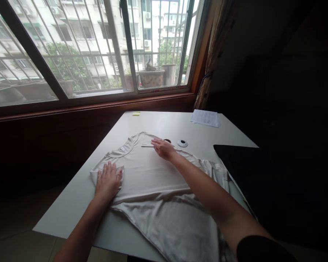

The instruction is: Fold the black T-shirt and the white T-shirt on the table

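Observation:
A light-coloured T-shirt (150,171) lies spread on the white table (68,207), its neckline pointing to the far left. Both sleeves are turned in over the body of the shirt. On the near sleeve, my left hand (108,180) rests flat with its fingers stretched out. My right hand (162,148) lies on the far folded sleeve, fingers extended and palm down. Wrinkles run across the lower part of the shirt, which reaches toward the table's front edge, partly hidden beneath my right forearm.
Beyond the shirt sit a small white ring-shaped object (182,143) and a dark round object (167,141). Papers (205,118) and yellow sticky notes (136,113) lie at the back. A large black panel (243,174) stands at the right. Behind is a barred window (98,47).

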Demonstrator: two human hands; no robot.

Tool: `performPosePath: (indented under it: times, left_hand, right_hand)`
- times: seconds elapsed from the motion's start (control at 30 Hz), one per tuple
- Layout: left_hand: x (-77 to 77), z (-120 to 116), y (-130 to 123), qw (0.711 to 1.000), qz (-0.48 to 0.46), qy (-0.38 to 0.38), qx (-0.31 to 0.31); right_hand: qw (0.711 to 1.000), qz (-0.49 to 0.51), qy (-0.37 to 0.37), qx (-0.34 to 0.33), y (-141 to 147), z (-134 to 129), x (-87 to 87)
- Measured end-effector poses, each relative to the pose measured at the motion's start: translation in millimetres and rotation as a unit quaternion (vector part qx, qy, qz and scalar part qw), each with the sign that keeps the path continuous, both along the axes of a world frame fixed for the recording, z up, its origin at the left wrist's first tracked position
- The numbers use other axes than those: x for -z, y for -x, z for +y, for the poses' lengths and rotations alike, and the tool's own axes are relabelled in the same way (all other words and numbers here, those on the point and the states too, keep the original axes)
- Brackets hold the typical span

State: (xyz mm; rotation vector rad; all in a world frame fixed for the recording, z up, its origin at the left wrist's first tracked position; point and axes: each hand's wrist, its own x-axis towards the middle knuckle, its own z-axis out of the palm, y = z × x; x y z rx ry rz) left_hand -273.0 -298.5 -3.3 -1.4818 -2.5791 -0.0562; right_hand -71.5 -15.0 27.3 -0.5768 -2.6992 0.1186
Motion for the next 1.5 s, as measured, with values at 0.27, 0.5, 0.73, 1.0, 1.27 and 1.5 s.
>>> performPosePath:
  times: [0.27, 0.5, 0.73, 1.0, 1.27, 1.5]
  left_hand:
    - [9.7, 0, -2, 1.0, 0.007, 0.021, -0.01]
    - [1.2, 19, 16, 0.998, -0.032, 0.055, 0.009]
    - [-8.8, 62, 36, 0.992, -0.059, 0.087, 0.075]
    - [-12.0, 102, 52, 0.987, -0.061, 0.089, 0.116]
    - [-12.6, 127, 52, 0.981, -0.061, 0.074, 0.171]
    - [-15.9, 154, 39, 0.972, -0.059, 0.066, 0.217]
  right_hand:
    - [0.995, -0.085, 0.046, -0.002, 50, 28, 15.1]
    - [0.986, -0.14, 0.076, 0.043, 36, 47, 22.9]
    - [0.976, -0.161, 0.091, 0.113, 13, 63, 26.8]
    - [0.962, -0.169, 0.103, 0.185, -4, 73, 24.2]
    - [0.957, -0.165, 0.105, 0.216, -23, 85, 24.2]
    - [0.949, -0.152, 0.096, 0.26, -55, 84, 24.3]
